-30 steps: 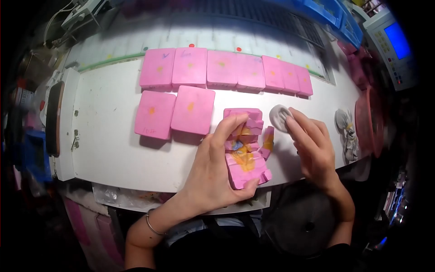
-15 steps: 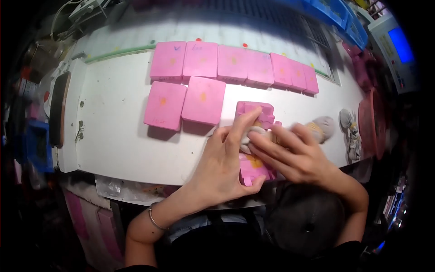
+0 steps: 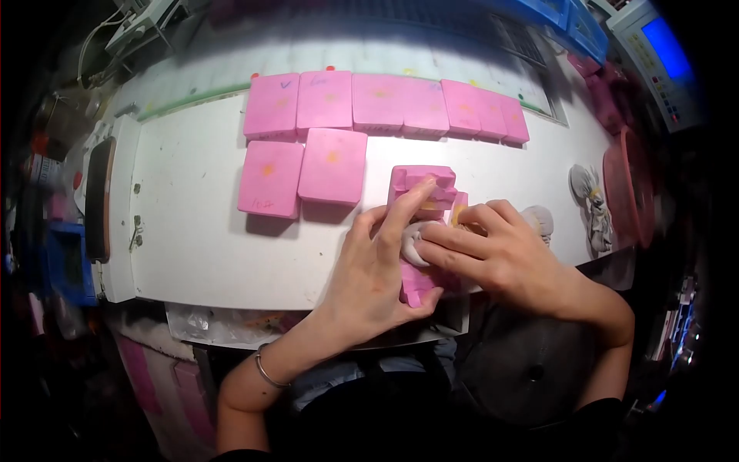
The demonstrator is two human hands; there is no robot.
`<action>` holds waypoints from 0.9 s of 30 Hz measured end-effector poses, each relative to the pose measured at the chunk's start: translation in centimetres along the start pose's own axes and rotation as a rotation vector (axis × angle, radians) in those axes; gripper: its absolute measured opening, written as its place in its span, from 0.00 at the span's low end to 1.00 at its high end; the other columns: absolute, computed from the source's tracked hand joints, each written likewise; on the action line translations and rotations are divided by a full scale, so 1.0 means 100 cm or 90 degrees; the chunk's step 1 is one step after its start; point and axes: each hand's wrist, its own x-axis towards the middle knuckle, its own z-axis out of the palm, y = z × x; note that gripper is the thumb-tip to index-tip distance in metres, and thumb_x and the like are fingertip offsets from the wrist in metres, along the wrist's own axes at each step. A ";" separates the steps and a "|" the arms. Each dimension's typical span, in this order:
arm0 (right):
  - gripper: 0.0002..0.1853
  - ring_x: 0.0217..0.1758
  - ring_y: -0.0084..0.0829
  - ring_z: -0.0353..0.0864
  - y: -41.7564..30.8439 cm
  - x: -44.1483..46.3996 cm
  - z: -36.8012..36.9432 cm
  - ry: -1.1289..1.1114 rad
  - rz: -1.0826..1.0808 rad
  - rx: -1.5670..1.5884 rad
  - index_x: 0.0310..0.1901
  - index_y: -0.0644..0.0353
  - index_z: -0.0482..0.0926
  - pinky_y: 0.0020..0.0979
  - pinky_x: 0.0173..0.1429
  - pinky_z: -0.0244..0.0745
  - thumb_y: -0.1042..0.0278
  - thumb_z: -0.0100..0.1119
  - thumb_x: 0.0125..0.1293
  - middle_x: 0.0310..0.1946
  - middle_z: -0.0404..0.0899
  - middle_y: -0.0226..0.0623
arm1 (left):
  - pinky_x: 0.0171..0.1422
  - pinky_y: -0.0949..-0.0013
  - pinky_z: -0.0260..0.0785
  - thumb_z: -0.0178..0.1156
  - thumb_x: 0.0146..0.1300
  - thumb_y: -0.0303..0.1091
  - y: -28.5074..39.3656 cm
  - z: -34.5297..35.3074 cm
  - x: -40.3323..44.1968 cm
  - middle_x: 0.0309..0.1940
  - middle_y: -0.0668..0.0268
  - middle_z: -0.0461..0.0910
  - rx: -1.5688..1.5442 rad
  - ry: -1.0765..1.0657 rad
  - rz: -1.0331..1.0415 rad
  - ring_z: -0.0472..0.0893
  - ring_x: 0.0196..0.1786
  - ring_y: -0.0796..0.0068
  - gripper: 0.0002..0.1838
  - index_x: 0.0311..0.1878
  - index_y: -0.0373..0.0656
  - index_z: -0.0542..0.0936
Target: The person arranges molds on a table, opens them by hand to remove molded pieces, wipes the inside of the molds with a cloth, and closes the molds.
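An open pink rubber mould with cut inner faces is gripped in my left hand, index finger on its far part and thumb at its near end. My right hand has its fingers closed on a rounded greyish-white cloth pouch, pressed against the mould between the two hands. A small pink piece with a yellow patch shows just behind the right fingers. Past the right knuckles is more grey cloth; whether it belongs to the pouch I cannot tell.
Several closed pink blocks stand in a row at the back of the white table, two more before them. At right are a grey cloth bundle and a red basin. A phone lies at left.
The whole view has shifted slightly. My right fingers have moved a little on the pouch, and the blurred grey cloth beyond them now shows less. The left hand keeps its grip on the mould.
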 end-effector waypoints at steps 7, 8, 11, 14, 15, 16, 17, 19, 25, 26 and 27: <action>0.22 0.44 0.31 0.72 -0.005 0.001 0.013 0.034 0.035 0.036 0.54 0.52 0.74 0.33 0.48 0.66 0.66 0.57 0.54 0.50 0.74 0.26 | 0.61 0.57 0.64 0.73 0.36 0.28 0.000 0.000 0.002 0.70 0.63 0.60 -0.015 0.040 0.002 0.67 0.54 0.54 0.57 0.70 0.45 0.49; 0.22 0.44 0.31 0.73 -0.004 0.000 0.011 0.018 0.038 0.052 0.54 0.52 0.74 0.33 0.48 0.66 0.66 0.57 0.54 0.50 0.74 0.26 | 0.61 0.57 0.64 0.73 0.36 0.28 0.000 0.000 0.003 0.70 0.63 0.60 -0.017 0.037 0.006 0.67 0.54 0.54 0.57 0.70 0.45 0.49; 0.23 0.43 0.31 0.73 -0.004 0.001 -0.001 0.013 0.049 0.075 0.54 0.52 0.74 0.33 0.48 0.66 0.67 0.58 0.54 0.50 0.74 0.26 | 0.61 0.58 0.64 0.73 0.36 0.29 0.000 -0.001 0.004 0.69 0.64 0.61 -0.004 0.039 0.013 0.68 0.53 0.55 0.56 0.70 0.44 0.50; 0.23 0.43 0.31 0.73 -0.006 -0.002 0.009 0.022 0.049 0.064 0.54 0.52 0.74 0.33 0.48 0.66 0.66 0.58 0.54 0.50 0.74 0.26 | 0.60 0.58 0.64 0.74 0.35 0.29 -0.001 0.001 0.001 0.69 0.64 0.61 -0.027 0.039 -0.012 0.68 0.53 0.56 0.56 0.69 0.44 0.51; 0.23 0.43 0.31 0.73 -0.008 -0.005 0.014 0.033 0.053 0.040 0.54 0.52 0.74 0.33 0.48 0.66 0.66 0.58 0.53 0.51 0.74 0.26 | 0.60 0.59 0.64 0.74 0.35 0.29 -0.001 0.001 0.001 0.69 0.64 0.61 -0.026 0.042 -0.007 0.68 0.53 0.56 0.56 0.70 0.44 0.51; 0.23 0.43 0.30 0.73 -0.009 -0.006 0.014 0.024 0.052 0.010 0.54 0.52 0.74 0.33 0.48 0.66 0.66 0.58 0.53 0.51 0.74 0.25 | 0.60 0.59 0.63 0.74 0.35 0.30 -0.001 0.002 0.002 0.69 0.64 0.61 -0.026 0.042 0.000 0.68 0.53 0.56 0.56 0.70 0.44 0.51; 0.23 0.43 0.30 0.73 -0.008 -0.006 0.011 0.025 0.057 0.009 0.54 0.52 0.74 0.33 0.48 0.66 0.66 0.58 0.53 0.51 0.74 0.25 | 0.60 0.59 0.63 0.74 0.35 0.30 0.000 0.002 0.003 0.69 0.64 0.61 -0.027 0.038 0.004 0.68 0.53 0.56 0.56 0.70 0.44 0.51; 0.23 0.43 0.30 0.73 -0.007 -0.002 0.003 0.005 0.047 0.055 0.54 0.53 0.74 0.33 0.48 0.66 0.66 0.58 0.53 0.51 0.74 0.26 | 0.61 0.59 0.62 0.74 0.36 0.31 0.003 -0.001 0.004 0.69 0.65 0.61 -0.016 0.015 -0.036 0.68 0.53 0.57 0.56 0.70 0.44 0.52; 0.21 0.45 0.30 0.74 -0.006 0.000 0.022 0.093 0.018 -0.027 0.53 0.52 0.75 0.33 0.51 0.67 0.65 0.55 0.55 0.51 0.74 0.27 | 0.62 0.58 0.61 0.72 0.38 0.33 0.001 0.000 0.003 0.65 0.65 0.64 -0.010 0.037 -0.029 0.68 0.53 0.58 0.54 0.70 0.45 0.54; 0.21 0.45 0.30 0.74 -0.004 -0.003 0.019 0.092 0.018 -0.032 0.53 0.52 0.75 0.33 0.51 0.67 0.65 0.55 0.55 0.51 0.74 0.27 | 0.62 0.58 0.61 0.72 0.38 0.33 0.001 0.001 0.003 0.65 0.65 0.64 -0.011 0.040 -0.024 0.68 0.53 0.58 0.54 0.70 0.45 0.54; 0.23 0.45 0.31 0.74 -0.003 -0.007 0.014 0.089 0.049 0.016 0.54 0.53 0.75 0.33 0.51 0.66 0.67 0.56 0.53 0.53 0.74 0.27 | 0.61 0.58 0.61 0.72 0.38 0.34 0.001 0.002 0.002 0.64 0.65 0.65 -0.012 0.044 -0.028 0.68 0.52 0.58 0.54 0.70 0.45 0.54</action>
